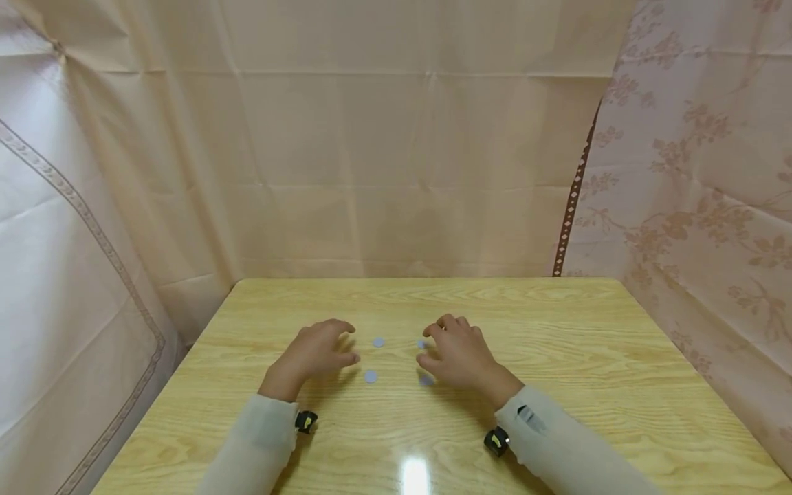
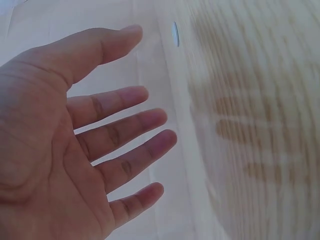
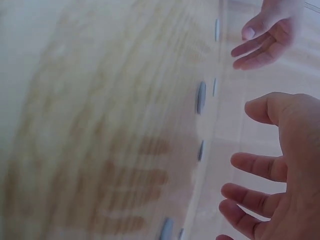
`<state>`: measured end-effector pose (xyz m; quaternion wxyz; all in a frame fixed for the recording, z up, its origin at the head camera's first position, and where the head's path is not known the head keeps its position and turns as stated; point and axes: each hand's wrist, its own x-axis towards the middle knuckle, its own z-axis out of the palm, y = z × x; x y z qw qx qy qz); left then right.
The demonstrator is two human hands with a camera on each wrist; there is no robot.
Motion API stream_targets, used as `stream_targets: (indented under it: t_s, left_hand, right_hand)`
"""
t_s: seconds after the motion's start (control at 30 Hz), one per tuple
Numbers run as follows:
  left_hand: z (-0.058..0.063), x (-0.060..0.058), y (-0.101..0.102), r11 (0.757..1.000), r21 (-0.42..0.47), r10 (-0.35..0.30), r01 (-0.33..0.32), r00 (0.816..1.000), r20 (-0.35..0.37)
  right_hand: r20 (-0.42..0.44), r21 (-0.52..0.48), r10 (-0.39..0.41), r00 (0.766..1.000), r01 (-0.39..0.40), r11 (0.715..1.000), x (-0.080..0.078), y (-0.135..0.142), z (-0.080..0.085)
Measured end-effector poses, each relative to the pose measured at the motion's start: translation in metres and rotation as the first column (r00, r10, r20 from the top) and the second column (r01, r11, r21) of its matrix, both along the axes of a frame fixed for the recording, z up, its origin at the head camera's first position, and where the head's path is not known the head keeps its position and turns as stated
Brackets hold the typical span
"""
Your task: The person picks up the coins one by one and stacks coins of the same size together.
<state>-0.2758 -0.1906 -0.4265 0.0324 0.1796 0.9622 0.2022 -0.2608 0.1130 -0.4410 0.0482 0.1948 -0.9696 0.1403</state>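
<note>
Pale blue-grey discs [image 3: 201, 98] are lying flat on the wooden table [image 1: 396, 419], between the two hands and partly under the right one. Head view is showing four: near left disc [image 1: 370, 376], far left disc [image 1: 378, 342], near right disc [image 1: 426, 379], far right disc [image 1: 421, 343]. Right-hand pair is being partly covered. Right wrist view is showing more slivers than four, so others are probably hiding under that hand; count uncertain.

Left hand [image 1: 318, 350] is hovering just beside the left pair, fingers spread, thumb apart, holding nothing. Right hand [image 1: 460, 354] is hovering over its side, fingers loosely bent and separated, also holding nothing. Shadows on the wood are falling apart from the fingertips, so neither hand seems to be touching down.

Risks, as judged: discs are looking thin, and the tabletop is shining smooth, so a fingertip pushing at a rim could be sending one skidding instead of lifting it. Right palm is screening whatever is lying below; a hidden disc could be getting nudged. Hands are facing each other fairly closely, so a careless inward sweep could be jumbling the spacing.

Orientation: discs are resting on their broad faces, the other face turning upward. Outline is appearing round from above, so no long axis and no pointing direction; wrist views are only making them look like narrow slivers.
</note>
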Motion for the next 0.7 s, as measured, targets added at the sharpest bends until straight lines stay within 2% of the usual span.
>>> stream_targets:
  t_s: [0.2, 0.7]
  left_hand:
    - [0.0, 0.002, 0.003, 1.0, 0.012, -0.008, 0.008, 0.999, 0.048]
    - [0.0, 0.006, 0.009, 0.998, -0.021, -0.052, 0.054, 0.995, 0.085]
  right_hand:
    - [-0.01, 0.01, 0.009, 1.0, -0.009, 1.0, 0.0, -0.005, -0.004]
    - [0.005, 0.03, 0.081, 0.997, -0.081, 0.996, 0.004, -0.024, -0.006]
